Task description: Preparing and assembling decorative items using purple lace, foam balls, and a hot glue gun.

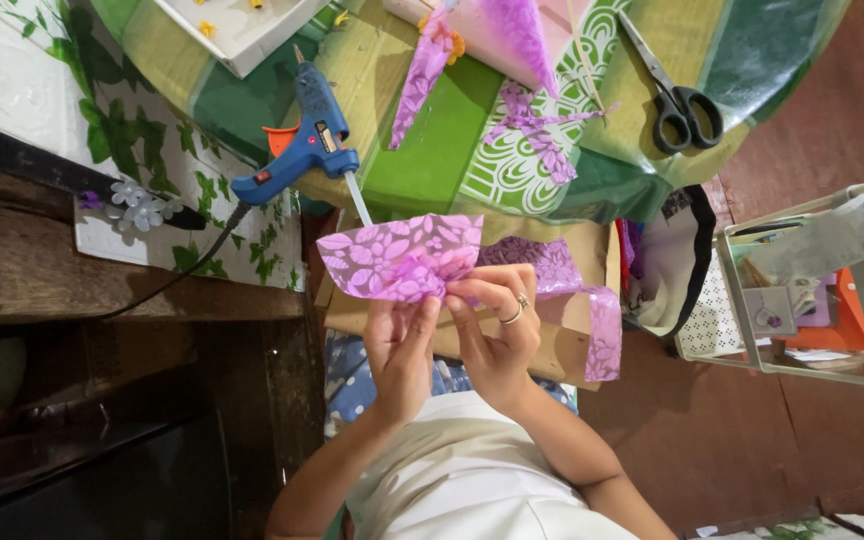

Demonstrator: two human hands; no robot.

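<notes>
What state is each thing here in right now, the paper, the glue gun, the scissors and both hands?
Purple flowered paper strip: folded into a loop, pinched at the fold by both hands.
Left hand: fingertips closed on the paper.
Right hand: fingertips closed on the paper, ring on one finger.
Blue glue gun: lying on the table, corded, untouched.
Scissors: lying closed on the table.

Blue glue gun (297,150), black scissors (680,100) (both idle)
</notes>
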